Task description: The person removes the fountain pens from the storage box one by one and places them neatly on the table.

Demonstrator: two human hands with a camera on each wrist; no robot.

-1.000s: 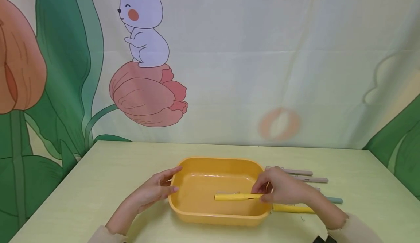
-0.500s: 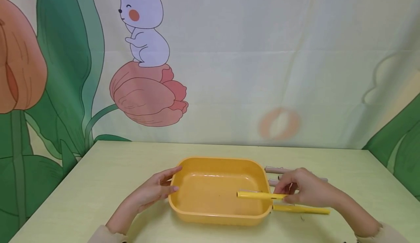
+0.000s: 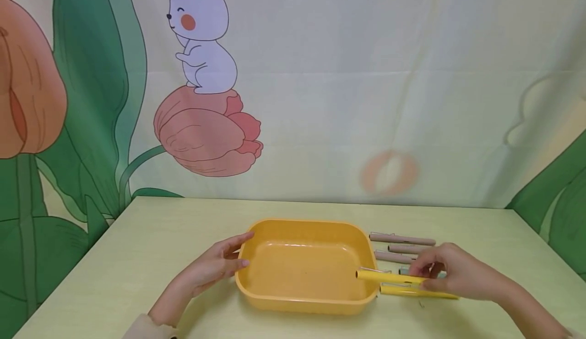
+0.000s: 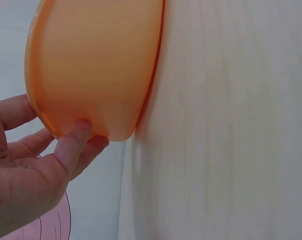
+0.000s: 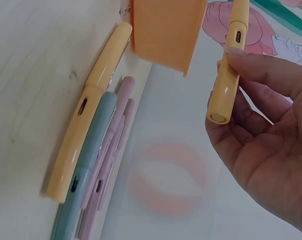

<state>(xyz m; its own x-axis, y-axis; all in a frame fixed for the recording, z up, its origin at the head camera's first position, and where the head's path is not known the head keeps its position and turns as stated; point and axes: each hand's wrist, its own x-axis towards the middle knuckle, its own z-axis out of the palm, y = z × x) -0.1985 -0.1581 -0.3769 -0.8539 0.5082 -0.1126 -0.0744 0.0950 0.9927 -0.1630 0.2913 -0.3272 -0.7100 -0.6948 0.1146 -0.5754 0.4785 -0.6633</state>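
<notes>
My right hand (image 3: 458, 273) pinches a yellow pen (image 3: 384, 276) with a wire clip between thumb and fingers. The pen's far end overlaps the right rim of the yellow tray (image 3: 304, 303). In the right wrist view this pen (image 5: 226, 90) stands off the tabletop, above a row of pens. Below the hand lie a second yellow pen (image 3: 398, 291) and a green pen (image 5: 93, 135), partly hidden in the head view. At the tray's left end, my left hand (image 3: 212, 265) holds the wall, its fingertips (image 4: 81, 127) against the outer side.
Several mauve pens (image 3: 403, 238) lie beside the tray's right end. A tiny dark mark (image 3: 421, 304) shows on the pale tabletop (image 3: 183, 217) near the front yellow pen. Behind the table hangs a printed cloth (image 3: 320, 100) with a rabbit and tulips.
My right hand has moved right with the yellow pen, from over the tray's inside to past its right rim, above the other pens. My left hand stays at the tray.
</notes>
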